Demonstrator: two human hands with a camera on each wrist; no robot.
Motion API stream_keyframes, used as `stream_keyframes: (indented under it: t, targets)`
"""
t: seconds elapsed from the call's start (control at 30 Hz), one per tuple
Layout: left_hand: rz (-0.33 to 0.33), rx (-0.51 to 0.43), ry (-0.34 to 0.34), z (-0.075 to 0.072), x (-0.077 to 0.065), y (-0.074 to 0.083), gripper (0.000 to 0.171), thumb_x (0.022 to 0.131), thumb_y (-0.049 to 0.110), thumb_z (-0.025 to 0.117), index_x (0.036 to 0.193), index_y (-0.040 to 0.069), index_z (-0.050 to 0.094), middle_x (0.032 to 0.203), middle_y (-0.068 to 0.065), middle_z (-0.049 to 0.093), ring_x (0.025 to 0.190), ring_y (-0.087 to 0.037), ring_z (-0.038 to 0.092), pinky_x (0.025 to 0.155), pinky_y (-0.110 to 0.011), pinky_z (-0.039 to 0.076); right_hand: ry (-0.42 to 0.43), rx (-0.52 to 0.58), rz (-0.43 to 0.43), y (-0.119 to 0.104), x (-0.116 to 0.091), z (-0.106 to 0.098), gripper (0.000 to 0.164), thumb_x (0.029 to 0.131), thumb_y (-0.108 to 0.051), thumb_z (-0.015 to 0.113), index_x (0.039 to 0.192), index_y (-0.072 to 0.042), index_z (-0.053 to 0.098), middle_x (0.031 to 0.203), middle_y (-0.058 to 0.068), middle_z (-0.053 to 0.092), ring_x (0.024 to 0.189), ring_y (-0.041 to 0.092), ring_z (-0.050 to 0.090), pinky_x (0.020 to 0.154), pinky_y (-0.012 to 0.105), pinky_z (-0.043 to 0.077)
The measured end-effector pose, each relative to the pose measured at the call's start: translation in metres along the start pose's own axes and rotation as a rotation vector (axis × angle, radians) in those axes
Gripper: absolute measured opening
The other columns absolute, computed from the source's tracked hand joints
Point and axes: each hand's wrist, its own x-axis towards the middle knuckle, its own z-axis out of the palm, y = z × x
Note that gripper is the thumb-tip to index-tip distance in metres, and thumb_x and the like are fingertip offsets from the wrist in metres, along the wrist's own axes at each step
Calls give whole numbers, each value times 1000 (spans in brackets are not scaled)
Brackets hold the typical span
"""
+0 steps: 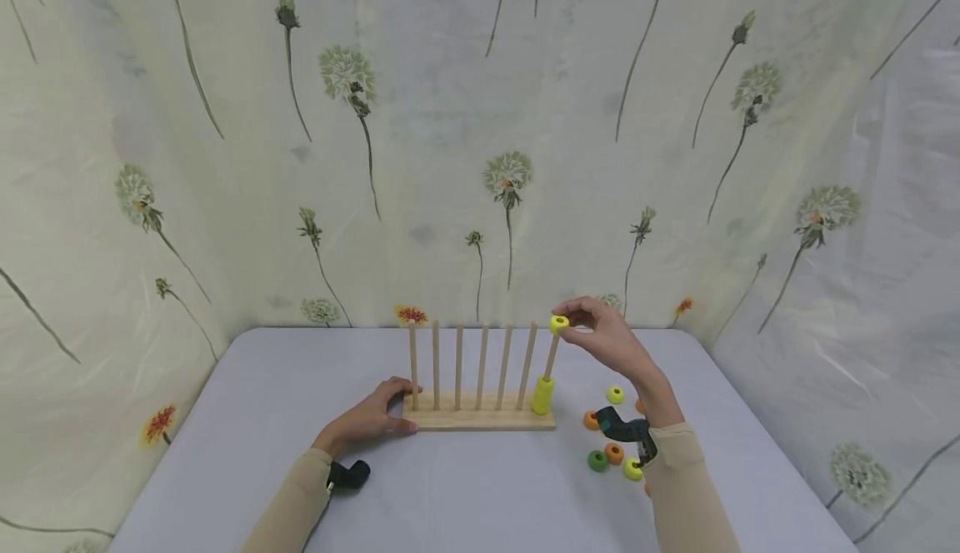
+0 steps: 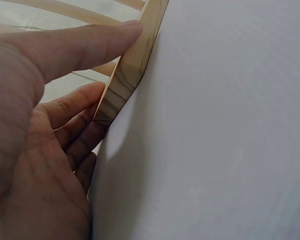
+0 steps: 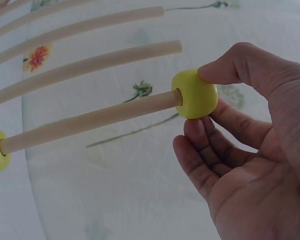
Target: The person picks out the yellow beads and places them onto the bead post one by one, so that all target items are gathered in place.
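Sleeves [image 1: 686,486] of beige fabric enter from the near side, each with a dark wrist device [image 1: 349,475] at the cuff. Loose beads [image 1: 597,460] in green, orange and yellow lie on the white surface [image 1: 480,495], right of the wooden base [image 1: 487,424]; the right arm partly covers the group. The left hand [image 1: 367,415] grips the base's left end, thumb on the near edge. Seven pegs [image 1: 459,366] rise from the base; a yellow stack [image 1: 542,396] occupies the rightmost peg's foot. The right hand [image 1: 603,336] pinches a yellow bead [image 3: 197,95] at that peg's tip, the tip entering the bore. Dandelion-printed fabric [image 1: 420,161] hangs behind.
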Motion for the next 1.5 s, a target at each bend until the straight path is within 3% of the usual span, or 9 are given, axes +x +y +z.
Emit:
stream_keyframes:
  t: [0.3, 0.6, 0.9, 1.17, 1.4, 1.5]
  targets:
    - [13, 0, -4, 0, 1, -1, 63, 76, 34, 81, 130, 17, 54, 143, -7, 42, 143, -33, 26, 116, -58, 18, -1, -7, 4, 1, 0, 1, 29, 90, -18, 69, 117, -10, 60, 118, 6, 61, 105, 21, 60, 87, 25, 52]
    - [14, -11, -5, 0, 0, -1, 63, 75, 34, 82, 129, 17, 54, 142, -6, 42, 142, -32, 27, 116, -58, 18, -2, 1, -3, 2, -1, 1, 30, 89, -19, 70, 116, -10, 60, 118, 7, 61, 106, 22, 59, 93, 44, 50]
    - [7, -12, -5, -1, 1, -1, 62, 76, 34, 81, 129, 18, 54, 143, -6, 42, 142, -32, 26, 116, -58, 18, 2, -11, 7, 2, -1, 1, 30, 89, -23, 70, 116, -12, 61, 117, 4, 61, 106, 20, 59, 89, 24, 50]
    - [10, -26, -8, 0, 1, -3, 61, 75, 34, 82, 128, 19, 54, 144, -7, 41, 143, -33, 26, 115, -60, 18, 13, -23, -3, 5, -1, 2, 28, 90, -21, 69, 115, -11, 61, 116, 5, 62, 107, 20, 59, 95, 40, 50]
    - [19, -17, -6, 0, 1, -3, 61, 75, 34, 82, 128, 19, 54, 141, -6, 43, 141, -32, 28, 115, -58, 19, 14, -32, 10, 5, -2, 1, 28, 91, -22, 68, 115, -12, 60, 117, 4, 61, 107, 20, 59, 92, 32, 51]
    - [16, -18, -7, 0, 1, -2, 61, 75, 34, 82, 128, 19, 55, 141, -6, 43, 141, -32, 28, 115, -58, 19, 13, -29, 10, 5, -2, 1, 27, 91, -21, 68, 115, -12, 60, 117, 4, 61, 107, 20, 59, 93, 33, 51]
